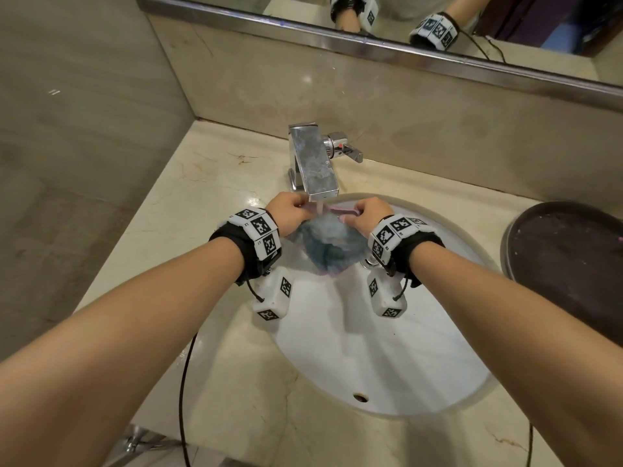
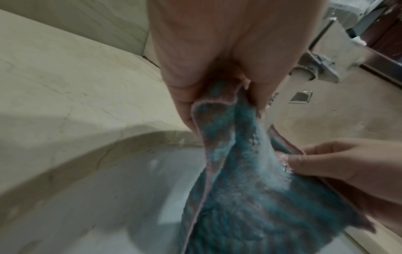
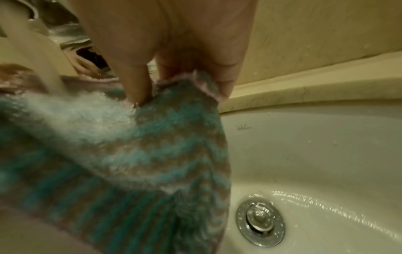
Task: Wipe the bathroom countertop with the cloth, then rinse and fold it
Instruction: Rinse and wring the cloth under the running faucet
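Two hands hold the cloth [image 1: 328, 246] under the tap [image 1: 312, 160], over the far part of the sink [image 1: 448, 375]. Left hand [image 1: 286, 214] pinches the cloth's top edge on the left, fingers curled round it; right hand [image 1: 369, 217] pinches the same edge on the right, thumb & fingers closed on the fabric. Top edge is stretched btwn the two hands, running roughly left-right, just below the spout. Rest of cloth hangs down from that edge into the basin, so its long axis runs approx. top to bottom, lower end toward the person. Cloth is teal/blue w/ paler stripes & a pinkish hem. Water falls from the spout onto the middle of the stretched edge, white froth where it lands.

Left wrist view: the left hand [image 2: 217, 56] grips a bunched corner, cloth [image 2: 243, 197] fanning out wider below; right hand [image 2: 339, 163] comes in from the side. Right wrist view: right hand [image 3: 174, 43] grips a corner, cloth [image 3: 141, 163] draped down beside the metal drain plug [image 3: 260, 223], not touching it. Basin wet near the drain.

Table [image 1: 202, 197] is cream marble; sink is set into it. Dark round tray [image 1: 573, 264] sits on the table right of the sink. Mirror [image 1: 472, 15] along the back wall.
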Tool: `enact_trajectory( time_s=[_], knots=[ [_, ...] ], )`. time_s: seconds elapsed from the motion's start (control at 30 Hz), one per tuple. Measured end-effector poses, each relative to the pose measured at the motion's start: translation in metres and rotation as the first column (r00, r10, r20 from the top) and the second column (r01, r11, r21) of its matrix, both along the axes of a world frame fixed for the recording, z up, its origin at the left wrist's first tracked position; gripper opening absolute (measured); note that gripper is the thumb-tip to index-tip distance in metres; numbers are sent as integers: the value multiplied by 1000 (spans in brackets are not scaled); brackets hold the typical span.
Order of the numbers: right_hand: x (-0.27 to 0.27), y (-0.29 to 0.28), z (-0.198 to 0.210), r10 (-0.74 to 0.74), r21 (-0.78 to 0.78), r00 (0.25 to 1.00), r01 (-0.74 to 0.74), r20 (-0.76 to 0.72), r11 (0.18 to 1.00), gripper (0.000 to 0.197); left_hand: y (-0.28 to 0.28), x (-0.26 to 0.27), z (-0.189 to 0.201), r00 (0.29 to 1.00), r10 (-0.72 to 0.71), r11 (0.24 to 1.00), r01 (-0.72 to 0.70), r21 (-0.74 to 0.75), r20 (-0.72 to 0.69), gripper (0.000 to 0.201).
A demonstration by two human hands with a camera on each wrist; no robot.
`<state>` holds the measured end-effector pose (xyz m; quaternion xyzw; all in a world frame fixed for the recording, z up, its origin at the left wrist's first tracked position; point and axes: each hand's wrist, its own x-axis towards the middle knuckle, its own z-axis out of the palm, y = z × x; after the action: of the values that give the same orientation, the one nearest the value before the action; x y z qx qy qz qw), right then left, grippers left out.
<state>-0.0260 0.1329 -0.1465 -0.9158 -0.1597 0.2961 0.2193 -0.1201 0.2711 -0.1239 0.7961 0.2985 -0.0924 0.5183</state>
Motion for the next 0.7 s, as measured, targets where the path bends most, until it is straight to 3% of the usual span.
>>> enact_trajectory(
  time_s=[0.07, 0.13, 0.2, 0.27, 0.33, 0.37, 0.47, 0.6, 0.7],
  knots=[
    [1, -2, 1, -35, -30, 999, 35, 22, 999, 42, 0, -1, 2, 999, 38, 999, -38, -9, 0, 18],
    [2, -2, 3, -29, -54, 999, 30, 31, 998, 48, 0, -1, 3, 999, 31, 999, -31, 30, -12, 19],
    [2, -2, 5, -20, -78, 999, 23, 34, 997, 45, 1, -1, 3, 1000, 10, 998, -9, 65, -23, 20],
    [2, -5, 8, -25, -64, 999, 27, 34, 998, 31, 3, -1, 3, 999, 5, 998, -2, 64, -44, 7],
    [1, -7, 11, -45, -32, 999, 46, 25, 998, 17, 5, -1, 3, 997, -6, 998, 12, 66, -82, 9],
    [1, -9, 11, -67, -26, 998, 67, 21, 997, 19, 6, -1, 3, 995, -21, 997, 27, 67, -98, 4],
    [2, -10, 13, -129, 6, 991, 130, -24, 992, 27, 7, -1, 4, 987, -63, 996, 71, 50, -145, 25],
    [0, -9, 18, -155, 37, 986, 157, -60, 987, 26, 4, -1, 7, 974, -120, 992, 124, 8, -191, 35],
    [-1, -5, 21, -201, 57, 978, 205, -62, 977, 22, 3, -1, 10, 935, -232, 966, 253, 48, -269, 54]
  ],
)
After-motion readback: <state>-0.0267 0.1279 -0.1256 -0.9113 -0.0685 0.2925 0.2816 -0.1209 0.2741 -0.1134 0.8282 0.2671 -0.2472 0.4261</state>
